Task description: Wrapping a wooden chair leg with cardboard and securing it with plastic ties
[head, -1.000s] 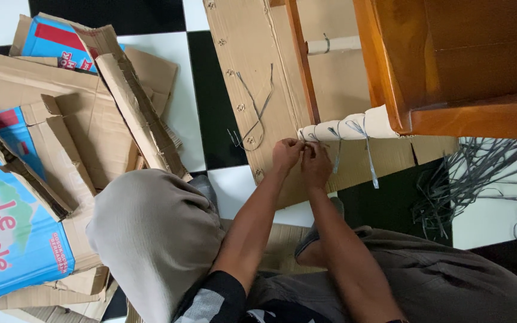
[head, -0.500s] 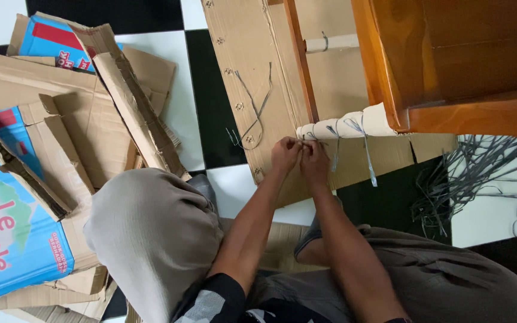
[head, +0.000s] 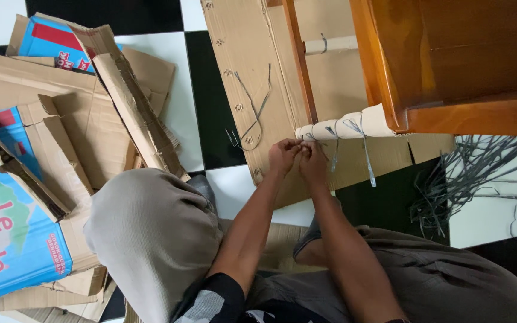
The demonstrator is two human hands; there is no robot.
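Observation:
My left hand (head: 284, 157) and my right hand (head: 313, 162) are pressed together at the near end of a cardboard-wrapped furniture leg (head: 348, 127). Both pinch a thin grey strap (head: 301, 141) looped round that end. Two more grey straps (head: 366, 149) tie the wrap further along, with ends hanging down. The leg runs into a brown wooden piece of furniture (head: 450, 60). A flat cardboard sheet (head: 252, 78) with punched holes lies under my hands, with loose grey strap loops (head: 252, 116) on it.
Flattened cardboard boxes (head: 61, 143), some blue-printed, pile up at the left. A bundle of loose grey straps (head: 474, 179) lies on the black-and-white tiled floor (head: 195, 90) at the right. My bent knees (head: 151, 233) fill the lower view.
Both hands stay at the strap on the leg's end, with only small finger movements. The view has shifted very slightly.

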